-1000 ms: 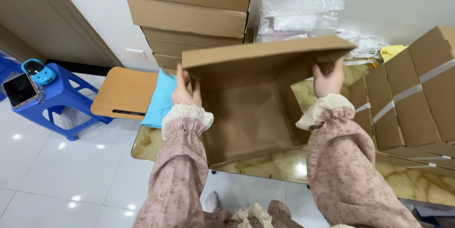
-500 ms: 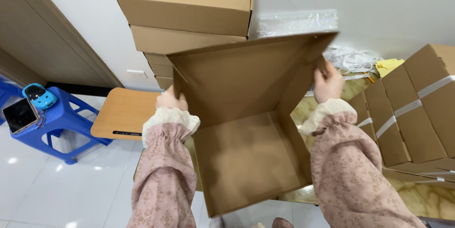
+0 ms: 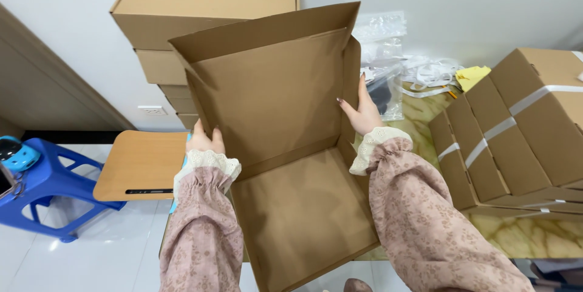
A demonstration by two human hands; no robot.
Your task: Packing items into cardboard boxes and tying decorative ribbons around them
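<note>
I hold an open brown cardboard box (image 3: 273, 104) upright in front of me, its inside facing me and its bottom panel reaching down toward the frame's lower edge. My left hand (image 3: 205, 140) grips the box's left wall near the fold. My right hand (image 3: 358, 110) presses flat against the right side flap. Both arms wear pink flowered sleeves with lace cuffs.
A stack of closed cardboard boxes (image 3: 200, 6) stands behind against the white wall. Taped boxes (image 3: 522, 128) lie at the right on a marbled table (image 3: 534, 237). Clear plastic bags (image 3: 382, 43) and a yellow item (image 3: 470, 76) sit behind. A wooden board (image 3: 139, 164) and blue stool (image 3: 36, 183) are at left.
The box has been tilted up and turned from lying low on the table to standing open toward me. Both hands slid along its side walls with it.
</note>
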